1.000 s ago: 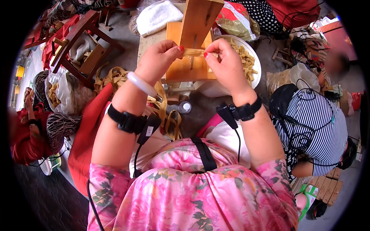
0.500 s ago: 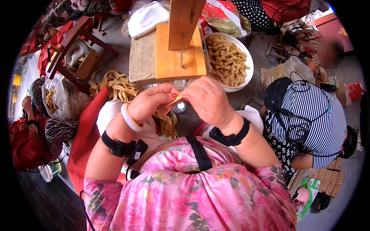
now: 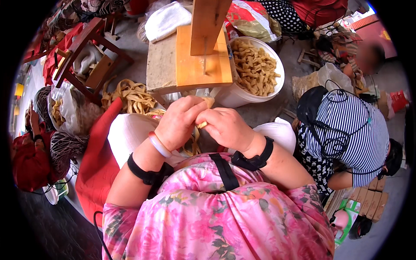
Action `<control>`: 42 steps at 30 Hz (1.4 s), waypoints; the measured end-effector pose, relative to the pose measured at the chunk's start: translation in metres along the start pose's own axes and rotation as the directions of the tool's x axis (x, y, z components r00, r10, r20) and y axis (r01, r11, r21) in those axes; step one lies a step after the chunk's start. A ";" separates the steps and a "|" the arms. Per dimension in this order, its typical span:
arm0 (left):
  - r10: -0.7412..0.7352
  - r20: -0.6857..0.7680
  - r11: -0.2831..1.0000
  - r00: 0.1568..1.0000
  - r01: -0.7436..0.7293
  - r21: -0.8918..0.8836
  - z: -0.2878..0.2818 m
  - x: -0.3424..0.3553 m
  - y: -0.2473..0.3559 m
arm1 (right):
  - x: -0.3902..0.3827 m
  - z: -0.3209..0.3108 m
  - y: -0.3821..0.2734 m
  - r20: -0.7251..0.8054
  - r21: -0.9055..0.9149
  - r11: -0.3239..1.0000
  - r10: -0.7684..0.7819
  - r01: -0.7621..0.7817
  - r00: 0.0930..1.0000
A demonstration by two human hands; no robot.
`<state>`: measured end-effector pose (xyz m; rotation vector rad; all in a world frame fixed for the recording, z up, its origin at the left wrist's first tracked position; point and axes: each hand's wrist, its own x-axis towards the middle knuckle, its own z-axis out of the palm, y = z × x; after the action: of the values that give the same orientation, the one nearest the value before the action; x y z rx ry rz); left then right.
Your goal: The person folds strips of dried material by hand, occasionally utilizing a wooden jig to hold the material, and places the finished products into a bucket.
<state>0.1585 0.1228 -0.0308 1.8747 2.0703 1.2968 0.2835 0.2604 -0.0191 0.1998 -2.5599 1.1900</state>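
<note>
In front of my lap, my left hand [image 3: 178,120] and my right hand [image 3: 230,128] meet with their fingers bent together. Both are closed on a pale tan strip [image 3: 202,125]; one bit of it shows by the right fingers and another sticks out past the left fingertips. Most of the strip is hidden by the fingers. More long, flat tan strips [image 3: 128,97] lie heaped to the left of my knees. A round white tub [image 3: 236,99] full of short knotted tan pieces [image 3: 255,69] stands beyond my right hand.
Just ahead is a grey stand [image 3: 161,67] carrying a wooden board with an upright post [image 3: 208,28] and a white cloth [image 3: 168,21]. A red cloth [image 3: 99,162] hangs at my left. A co-worker in a striped top [image 3: 355,134] bends close on the right. A wooden stool [image 3: 93,56] stands at left.
Both hands have turned inward and come together a little lower, with my left fingers now stretched over the strip. The stretch of strip between the fingertips is now mostly covered.
</note>
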 end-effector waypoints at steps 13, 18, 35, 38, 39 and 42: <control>-0.248 0.419 0.391 0.873 0.487 -0.781 0.000 -0.006 -0.010 | -0.001 0.002 0.020 0.100 0.860 0.375 0.543 -0.347 0.834; 0.120 0.047 0.990 0.992 -0.116 -0.084 -0.006 0.001 -0.003 | -0.005 -0.007 0.028 0.343 0.879 0.092 0.557 -0.467 0.757; -0.420 0.374 -0.052 0.827 0.389 -0.920 0.009 -0.018 -0.010 | 0.002 0.000 0.002 -0.203 0.309 0.897 0.387 -0.316 0.899; -0.542 0.247 0.130 0.804 0.370 -0.920 0.014 -0.020 -0.010 | 0.001 0.001 0.001 -0.093 0.607 0.724 0.475 -0.328 0.875; -0.566 0.234 0.186 0.790 0.399 -0.898 0.015 -0.021 -0.012 | 0.003 0.001 0.000 -0.026 0.737 0.591 0.511 -0.329 0.859; -0.612 0.191 0.247 0.768 0.414 -0.876 0.015 -0.019 -0.008 | 0.008 0.001 -0.004 -0.123 0.478 0.816 0.428 -0.325 0.895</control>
<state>0.1648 0.1158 -0.0543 0.5047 1.2829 1.8258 0.2769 0.2573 -0.0136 -0.3546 -2.1463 1.8282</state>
